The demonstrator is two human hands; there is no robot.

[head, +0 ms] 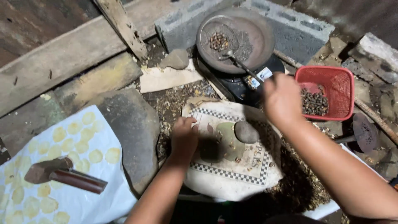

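My left hand (183,137) rests with curled fingers on a white cloth with a checkered border (232,174), beside a flat green pressed piece (229,133). A grey round stone (246,132) lies on that piece. My right hand (282,98) is blurred and hovers above the cloth's far right, between the dark pan (253,39) and the red plastic basket (338,85). Whether it holds anything is unclear. A wire strainer (215,33) holding brown nuts sits in the pan, its handle pointing toward my right hand.
Dark nuts lie in the red basket. A white sheet (103,191) at left carries several flat yellow discs and a hammer-like tool (62,174). A large flat stone (132,124), grey concrete blocks (298,29) and wooden planks surround the spot. Husk debris covers the ground.
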